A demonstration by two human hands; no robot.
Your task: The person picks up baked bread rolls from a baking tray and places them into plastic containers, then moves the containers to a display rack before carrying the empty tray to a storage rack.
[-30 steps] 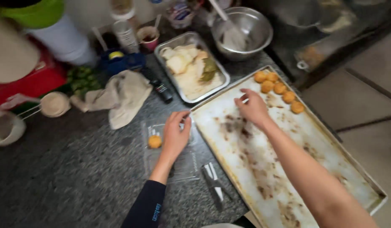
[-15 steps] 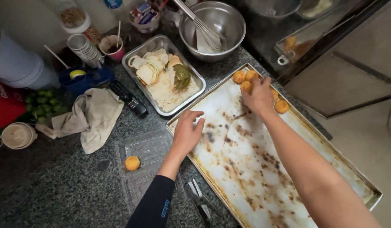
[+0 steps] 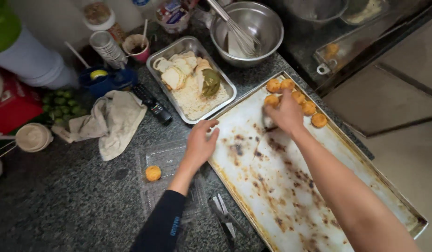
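- At the far left a small round cup (image 3: 33,137) holds something pale and creamy; its left neighbours are cut off by the frame edge.
- A crumpled beige cloth (image 3: 114,121) lies on the speckled dark stone surface (image 3: 62,205).
- A clear, flat plastic tray (image 3: 169,179) holds a single round orange breaded ball (image 3: 153,173).
- Behind it, a rectangular steel pan (image 3: 224,79) holds pale crumbs, sliced bread and a green piece hard to identify.
- The left hand (image 3: 200,143), on a dark-sleeved arm, rests at the near rim of the baking sheet, its grip released and fingers loose, holding nothing.
- A round steel bowl (image 3: 267,21) contains a wire whisk (image 3: 234,30).
- The large metal baking sheet (image 3: 290,186) is stained with brown burnt patches; its near corner is cut off.
- The right hand (image 3: 286,113) hovers over a cluster of orange breaded balls (image 3: 309,108) at the sheet's far corner; fingers curl down, and I cannot tell whether its grip holds one.
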